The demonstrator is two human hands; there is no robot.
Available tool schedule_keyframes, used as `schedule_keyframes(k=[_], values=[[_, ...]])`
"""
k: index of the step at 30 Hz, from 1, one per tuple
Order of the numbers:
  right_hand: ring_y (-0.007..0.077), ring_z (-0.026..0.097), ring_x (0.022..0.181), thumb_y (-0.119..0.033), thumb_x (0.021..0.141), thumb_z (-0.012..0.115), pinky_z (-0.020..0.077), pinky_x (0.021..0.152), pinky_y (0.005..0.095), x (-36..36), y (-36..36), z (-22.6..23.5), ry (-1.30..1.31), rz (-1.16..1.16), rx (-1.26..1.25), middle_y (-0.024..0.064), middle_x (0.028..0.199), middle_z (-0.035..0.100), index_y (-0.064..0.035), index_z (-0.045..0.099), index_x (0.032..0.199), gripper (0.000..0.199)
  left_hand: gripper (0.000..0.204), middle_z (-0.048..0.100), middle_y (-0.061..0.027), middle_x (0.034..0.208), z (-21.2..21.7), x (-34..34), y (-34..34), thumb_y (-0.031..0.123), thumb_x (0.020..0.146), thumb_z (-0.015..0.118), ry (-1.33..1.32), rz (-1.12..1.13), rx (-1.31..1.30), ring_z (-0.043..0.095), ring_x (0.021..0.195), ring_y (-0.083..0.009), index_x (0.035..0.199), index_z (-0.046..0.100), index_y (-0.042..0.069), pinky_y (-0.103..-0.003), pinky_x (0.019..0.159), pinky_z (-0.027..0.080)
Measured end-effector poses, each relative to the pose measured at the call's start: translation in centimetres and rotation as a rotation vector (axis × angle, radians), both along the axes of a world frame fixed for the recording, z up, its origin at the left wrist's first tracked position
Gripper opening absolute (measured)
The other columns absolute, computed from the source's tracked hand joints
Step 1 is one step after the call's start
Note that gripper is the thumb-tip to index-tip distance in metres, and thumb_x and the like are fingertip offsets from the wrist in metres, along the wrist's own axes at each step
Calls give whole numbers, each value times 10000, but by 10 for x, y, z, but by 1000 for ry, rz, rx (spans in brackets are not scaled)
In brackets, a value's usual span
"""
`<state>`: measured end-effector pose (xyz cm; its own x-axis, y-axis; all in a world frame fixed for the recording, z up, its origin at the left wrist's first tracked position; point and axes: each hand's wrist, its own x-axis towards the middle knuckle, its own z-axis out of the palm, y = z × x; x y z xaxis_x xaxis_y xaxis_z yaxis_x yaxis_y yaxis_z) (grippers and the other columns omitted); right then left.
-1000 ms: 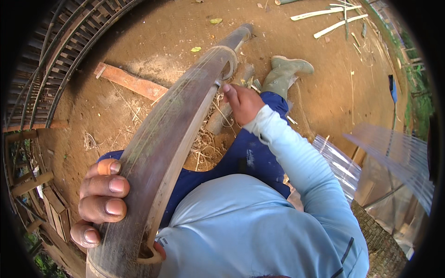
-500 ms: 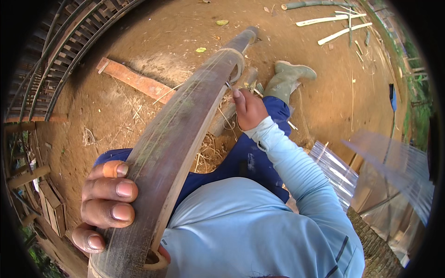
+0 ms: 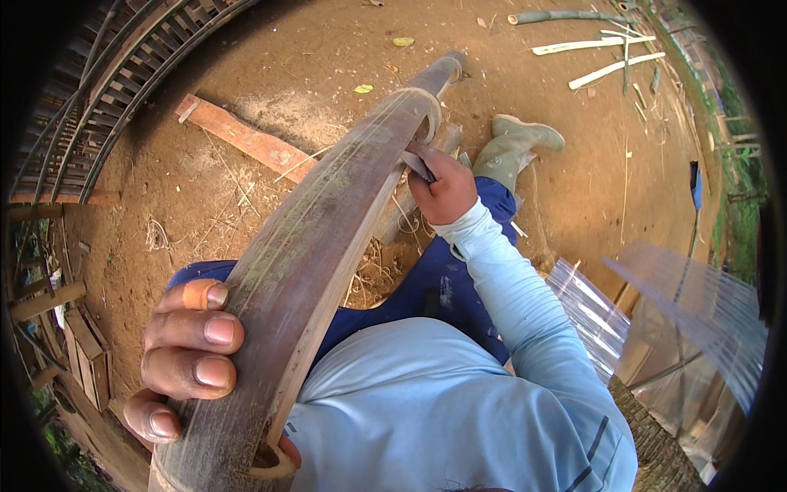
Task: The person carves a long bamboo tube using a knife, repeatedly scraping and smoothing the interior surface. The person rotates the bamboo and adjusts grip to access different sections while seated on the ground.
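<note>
A long, split length of brown bamboo (image 3: pixel 287 246) slants from the lower left up to the top centre, with a raised node ring near its far end. My left hand (image 3: pixel 188 357) is wrapped round its near end, fingers on the rounded outer side and the thumb partly showing at the cut edge. An orange bandage (image 3: pixel 199 293) covers one finger. Farther along, at the bamboo's right edge just short of the node, my right hand (image 3: pixel 445 187) is closed on a small knife (image 3: pixel 418 166). Its grey blade lies against the edge; the handle is hidden in the fist.
A reddish plank (image 3: pixel 250 141) lies on the dirt beyond the bamboo's left side. Pale split strips (image 3: pixel 616 71) and a green pole (image 3: pixel 566 16) are at the far right. Clear corrugated sheets (image 3: pixel 586 307) stand at right. A slatted rack (image 3: pixel 90 90) rises at far left.
My right hand has turned at the bamboo's edge, so more of the knife blade shows. My left hand keeps its hold. The whole view has shifted slightly.
</note>
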<state>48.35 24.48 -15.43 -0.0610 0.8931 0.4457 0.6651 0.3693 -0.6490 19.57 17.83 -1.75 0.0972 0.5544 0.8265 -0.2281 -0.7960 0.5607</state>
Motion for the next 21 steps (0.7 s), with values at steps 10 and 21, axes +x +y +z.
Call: schedule_keyframes(k=[10,21], values=[[215,591,643,-105,877,703,468,610,318,1,-17,-24,182,-264,-165,128,765,616,-25,659,947,115,837,609,-45,1211,-2,-10,1,266,703,898,34,14,5,601,1142,-274,1396,430,214,-515,1031,443],[307,614,690,-359,1025,509,483,663,376,-32,-53,36,405,117,-293,154,756,598,9,573,1123,386,1127,518,-26,1281,8,-14,-9,450,552,968,166,13,-26,524,1230,-281,1448,320,234,-518,1107,350]])
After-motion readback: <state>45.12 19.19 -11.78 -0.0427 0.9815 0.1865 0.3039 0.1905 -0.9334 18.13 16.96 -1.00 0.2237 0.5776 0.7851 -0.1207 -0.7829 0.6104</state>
